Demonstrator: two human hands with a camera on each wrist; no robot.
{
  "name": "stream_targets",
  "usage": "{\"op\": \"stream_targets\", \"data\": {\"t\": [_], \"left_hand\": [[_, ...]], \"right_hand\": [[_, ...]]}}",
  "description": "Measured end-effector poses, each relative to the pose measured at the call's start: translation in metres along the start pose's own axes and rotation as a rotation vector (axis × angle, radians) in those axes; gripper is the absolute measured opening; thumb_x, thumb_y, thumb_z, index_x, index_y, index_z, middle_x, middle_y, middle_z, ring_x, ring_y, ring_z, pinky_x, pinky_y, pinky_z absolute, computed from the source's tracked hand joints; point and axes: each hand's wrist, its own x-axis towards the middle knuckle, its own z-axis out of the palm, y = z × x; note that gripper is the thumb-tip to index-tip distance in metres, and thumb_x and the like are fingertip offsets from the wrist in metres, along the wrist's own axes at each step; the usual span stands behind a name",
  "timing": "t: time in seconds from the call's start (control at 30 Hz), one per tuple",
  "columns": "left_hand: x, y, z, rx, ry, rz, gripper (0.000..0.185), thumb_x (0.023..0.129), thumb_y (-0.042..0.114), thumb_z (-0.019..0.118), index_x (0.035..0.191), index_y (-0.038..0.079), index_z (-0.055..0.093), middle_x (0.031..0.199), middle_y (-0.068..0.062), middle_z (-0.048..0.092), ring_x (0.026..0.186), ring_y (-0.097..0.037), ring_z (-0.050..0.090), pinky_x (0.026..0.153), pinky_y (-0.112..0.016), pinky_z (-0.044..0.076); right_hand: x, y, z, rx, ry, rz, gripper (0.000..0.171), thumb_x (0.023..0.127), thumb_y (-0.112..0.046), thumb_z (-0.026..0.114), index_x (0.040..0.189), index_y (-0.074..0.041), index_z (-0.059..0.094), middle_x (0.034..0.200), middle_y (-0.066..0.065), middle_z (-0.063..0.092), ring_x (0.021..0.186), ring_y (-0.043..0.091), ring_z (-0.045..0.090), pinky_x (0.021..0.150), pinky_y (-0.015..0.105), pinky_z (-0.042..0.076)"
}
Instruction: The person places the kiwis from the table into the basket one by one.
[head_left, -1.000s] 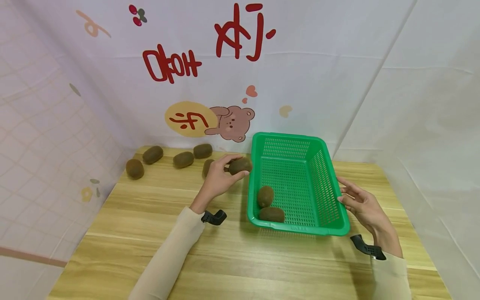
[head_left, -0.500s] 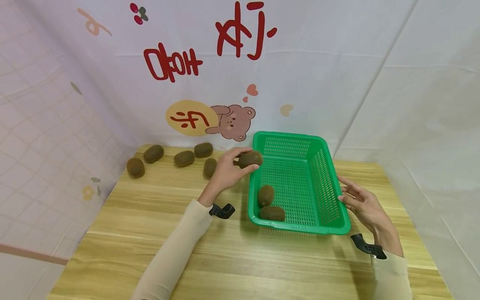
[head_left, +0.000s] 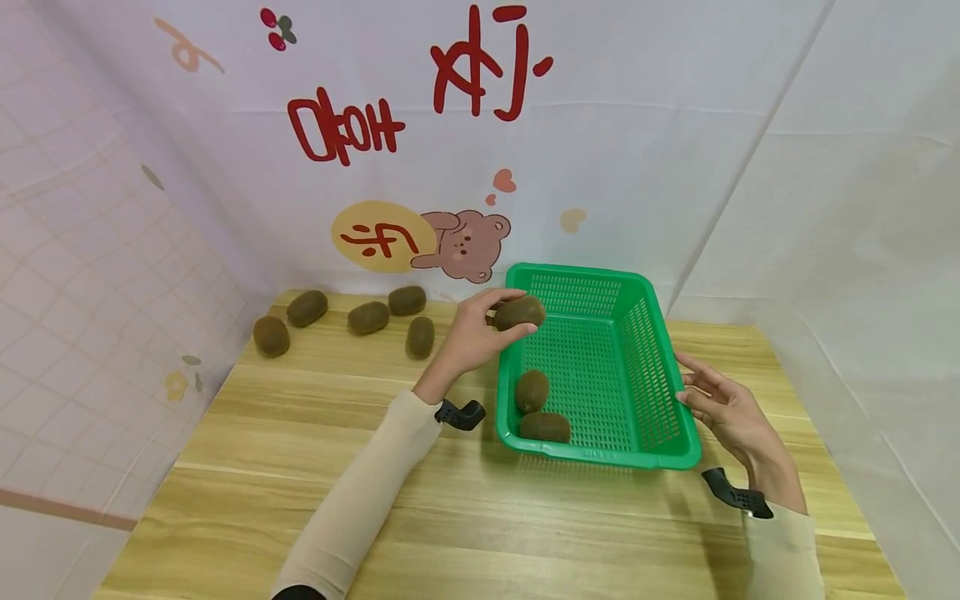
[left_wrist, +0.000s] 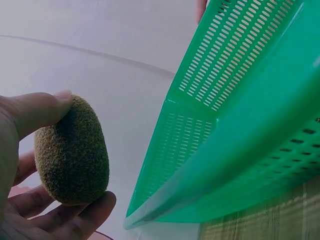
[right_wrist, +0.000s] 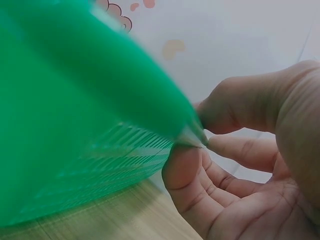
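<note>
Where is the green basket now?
In the head view, the green basket sits right of centre on the wooden table, held on its right side by the right hand, with loose kiwis to its left.

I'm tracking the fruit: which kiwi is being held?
The kiwi gripped by the left hand; two others lie in the basket, five on the table.

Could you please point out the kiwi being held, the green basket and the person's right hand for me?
Held kiwi (left_wrist: 75, 150), left wrist view: middle of its fuzzy brown side.
Green basket (head_left: 600, 457), head view: the rim nearest the camera.
Right hand (head_left: 732, 415), head view: middle of the hand.
</note>
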Motion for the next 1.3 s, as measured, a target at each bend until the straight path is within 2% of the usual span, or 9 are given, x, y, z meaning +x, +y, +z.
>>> {"op": "stream_targets", "data": {"t": [0.47, 0.73, 0.93, 1.07, 1.17, 1.3], "left_hand": [[0.013, 0.007, 0.013, 0.054, -0.041, 0.022, 0.051, 0.092, 0.033, 0.079, 0.139, 0.017, 0.063, 0.131, -0.001, 0.065, 0.108, -0.015, 0.063, 0.094, -0.034, 0.054], [0.013, 0.004, 0.018, 0.08, -0.021, 0.011, 0.055, 0.093, 0.031, 0.078, 0.143, 0.018, 0.06, 0.131, -0.005, 0.064, 0.121, -0.02, 0.061, 0.104, -0.044, 0.053], [0.011, 0.001, 0.014, 0.082, 0.001, -0.006, 0.057, 0.093, 0.031, 0.078, 0.145, 0.017, 0.058, 0.132, -0.005, 0.064, 0.125, -0.02, 0.06, 0.104, -0.043, 0.053], [0.009, 0.0, 0.009, 0.104, 0.008, -0.004, 0.061, 0.093, 0.033, 0.078, 0.147, 0.016, 0.056, 0.138, -0.006, 0.061, 0.128, -0.026, 0.059, 0.105, -0.046, 0.053], [0.007, -0.002, 0.005, 0.151, 0.005, -0.009, 0.065, 0.092, 0.036, 0.078, 0.15, 0.018, 0.053, 0.146, -0.006, 0.057, 0.131, -0.029, 0.057, 0.107, -0.048, 0.051], [0.003, -0.006, -0.001, 0.226, 0.001, -0.03, 0.071, 0.092, 0.041, 0.078, 0.153, 0.021, 0.049, 0.154, -0.006, 0.05, 0.143, -0.03, 0.045, 0.116, -0.053, 0.042]], "right_hand": [[0.0, 0.0, 0.001, -0.001, 0.0, 0.003, 0.071, 0.103, -0.005, 0.061, 0.164, -0.007, 0.024, 0.125, 0.004, 0.054, 0.103, 0.008, 0.068, 0.087, 0.022, 0.059], [0.001, -0.003, 0.003, -0.003, -0.009, -0.006, 0.071, 0.103, -0.005, 0.06, 0.164, -0.007, 0.023, 0.125, 0.006, 0.053, 0.103, 0.009, 0.067, 0.088, 0.021, 0.059], [0.001, -0.004, 0.002, -0.009, -0.004, 0.003, 0.07, 0.103, -0.006, 0.06, 0.164, -0.008, 0.025, 0.124, 0.005, 0.054, 0.101, 0.008, 0.068, 0.086, 0.021, 0.059], [0.001, -0.003, 0.002, -0.006, -0.001, 0.009, 0.07, 0.103, -0.007, 0.061, 0.164, -0.009, 0.025, 0.124, 0.004, 0.055, 0.101, 0.008, 0.068, 0.086, 0.021, 0.059], [0.0, -0.002, 0.001, -0.009, 0.0, 0.011, 0.07, 0.103, -0.007, 0.061, 0.164, -0.009, 0.025, 0.124, 0.004, 0.056, 0.101, 0.008, 0.068, 0.086, 0.021, 0.059], [-0.001, -0.002, 0.001, -0.013, 0.0, 0.012, 0.07, 0.103, -0.007, 0.06, 0.164, -0.01, 0.026, 0.124, 0.004, 0.056, 0.101, 0.008, 0.068, 0.086, 0.021, 0.059]]}}
